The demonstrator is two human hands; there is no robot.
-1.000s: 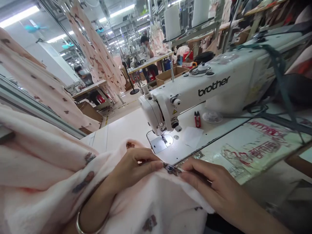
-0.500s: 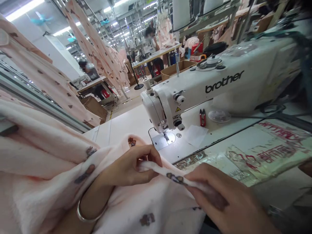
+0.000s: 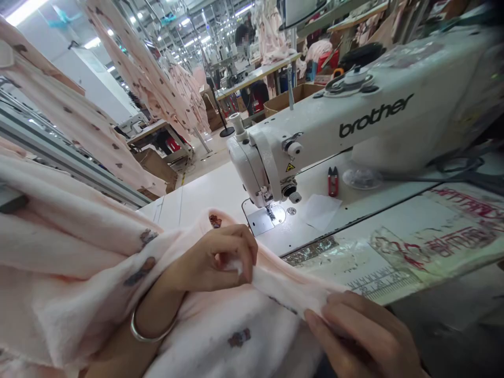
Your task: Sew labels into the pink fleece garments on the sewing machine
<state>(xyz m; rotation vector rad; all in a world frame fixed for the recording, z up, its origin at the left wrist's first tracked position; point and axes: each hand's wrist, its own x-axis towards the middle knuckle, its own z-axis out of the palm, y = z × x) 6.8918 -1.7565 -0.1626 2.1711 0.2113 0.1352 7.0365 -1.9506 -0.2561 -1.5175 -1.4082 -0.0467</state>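
Note:
Pale pink plush fabric [image 3: 197, 336] with small bear prints spreads across my lap and up onto the table's front edge. My left hand [image 3: 220, 257], with a silver bangle at the wrist, pinches a folded edge of it. Farther right along that edge, my right hand [image 3: 366, 331] grips the fabric between thumb and fingers. The stretch between both hands is drawn fairly straight. Just beyond my left hand stands a white sewing machine [image 3: 315, 131]; its lit needle and presser foot [image 3: 270, 212] are apart from the fabric.
Red thread snips [image 3: 333, 181], a white paper piece [image 3: 321, 211] and a clear round dish [image 3: 361, 178] lie on the sewing table [image 3: 205, 194]. A printed ruler [image 3: 384, 283] runs along its front. Pink printed fabric [image 3: 74, 115] hangs at left. People work at machines behind.
My right hand has turned and moved slightly right and down along the edge. The fold between my hands has opened flatter. The view has shifted a little.

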